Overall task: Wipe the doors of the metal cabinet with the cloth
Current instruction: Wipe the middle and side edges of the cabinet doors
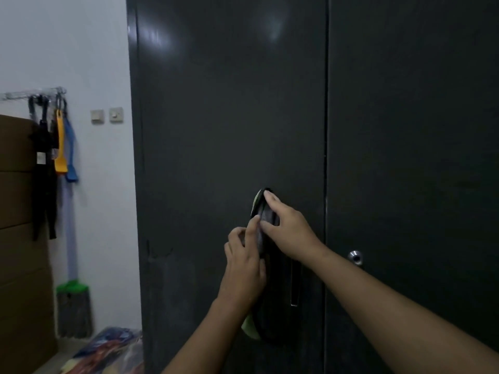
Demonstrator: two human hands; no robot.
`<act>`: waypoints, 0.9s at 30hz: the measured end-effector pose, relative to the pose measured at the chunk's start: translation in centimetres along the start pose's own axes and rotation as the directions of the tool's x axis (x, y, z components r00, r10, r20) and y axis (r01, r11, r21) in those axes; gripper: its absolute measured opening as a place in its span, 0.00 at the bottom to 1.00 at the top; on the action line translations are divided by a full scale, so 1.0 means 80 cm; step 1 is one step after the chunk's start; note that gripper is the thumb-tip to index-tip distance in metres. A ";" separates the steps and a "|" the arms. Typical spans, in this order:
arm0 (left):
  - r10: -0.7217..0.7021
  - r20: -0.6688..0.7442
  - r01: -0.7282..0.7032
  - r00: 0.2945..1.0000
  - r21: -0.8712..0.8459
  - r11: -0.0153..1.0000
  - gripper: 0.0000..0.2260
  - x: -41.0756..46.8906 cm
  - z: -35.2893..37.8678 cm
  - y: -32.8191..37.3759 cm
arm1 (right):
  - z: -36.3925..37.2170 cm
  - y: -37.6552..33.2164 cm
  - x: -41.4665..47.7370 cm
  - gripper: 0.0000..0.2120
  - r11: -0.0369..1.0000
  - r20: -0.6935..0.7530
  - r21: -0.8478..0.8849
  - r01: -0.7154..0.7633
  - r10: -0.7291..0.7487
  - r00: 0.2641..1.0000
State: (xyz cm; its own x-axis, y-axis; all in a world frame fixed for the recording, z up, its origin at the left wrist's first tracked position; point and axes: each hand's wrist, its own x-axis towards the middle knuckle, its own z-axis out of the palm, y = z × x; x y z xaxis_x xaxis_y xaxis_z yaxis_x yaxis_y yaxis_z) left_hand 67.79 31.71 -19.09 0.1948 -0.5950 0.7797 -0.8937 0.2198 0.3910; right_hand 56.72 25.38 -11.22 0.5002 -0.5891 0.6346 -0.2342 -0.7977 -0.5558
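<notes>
Head view, itemised. Metal cabinet (405,130): dark, both doors closed. Cloth (263,211): dark with a green edge, hanging against the left door (229,117), partly covering its handle (295,287). Your left hand (244,265): grip pinched on the cloth's left edge. Your right hand (289,228): grip clamped on the cloth's upper part. Mop (74,306): stands at the wall, left.

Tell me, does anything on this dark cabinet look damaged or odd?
Yes: on the left door, near its left edge and low in view, a scuffed patch shows pale scratches and a dull smear against the otherwise even dark paint. It lies left of the cloth. Nothing else looks wrong.
</notes>
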 end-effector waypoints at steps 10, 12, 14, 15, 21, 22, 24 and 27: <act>0.042 -0.292 0.022 0.956 0.214 0.977 0.30 0.134 -0.066 -0.067 | -0.083 -0.013 0.077 0.30 0.658 -0.111 -0.724 0.205 -0.405 0.907; -0.006 -0.381 0.077 0.924 0.171 0.982 0.29 0.167 -0.084 -0.073 | -0.122 0.003 0.085 0.31 0.565 -0.137 -0.817 0.118 -0.388 0.911; -0.033 -0.463 0.112 0.886 0.144 0.983 0.29 0.191 -0.092 -0.070 | -0.150 0.022 0.087 0.31 0.534 -0.144 -0.843 0.067 -0.343 0.928; -0.038 -0.496 0.116 0.867 0.126 0.985 0.29 0.198 -0.091 -0.065 | -0.159 0.033 0.085 0.31 0.512 -0.135 -0.856 0.068 -0.348 0.928; -0.087 -0.514 0.088 0.853 -0.022 0.996 0.24 0.197 -0.044 -0.026 | -0.179 0.097 0.068 0.30 0.410 -0.171 -0.912 0.036 -0.456 0.874; -0.049 -0.476 0.063 0.878 0.012 0.998 0.24 0.193 -0.034 -0.021 | -0.178 0.102 0.067 0.30 0.422 -0.198 -0.906 0.023 -0.470 0.860; 0.053 -0.416 -0.011 0.908 0.103 0.995 0.25 0.182 -0.015 -0.014 | -0.175 0.107 0.068 0.29 0.458 -0.248 -0.889 0.002 -0.485 0.839; 0.141 -0.357 -0.076 0.923 0.190 0.979 0.23 0.165 0.018 -0.005 | -0.173 0.110 0.067 0.30 0.555 -0.366 -0.829 -0.076 -0.434 0.823</act>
State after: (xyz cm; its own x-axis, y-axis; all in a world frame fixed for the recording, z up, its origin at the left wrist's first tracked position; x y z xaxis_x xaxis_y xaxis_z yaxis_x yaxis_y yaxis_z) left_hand 70.12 22.61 -9.64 0.1983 -0.2424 0.9497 -0.9664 0.1134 0.2308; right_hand 45.78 13.41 -5.28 0.2080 -0.1859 0.9603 -0.8587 -0.5048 0.0883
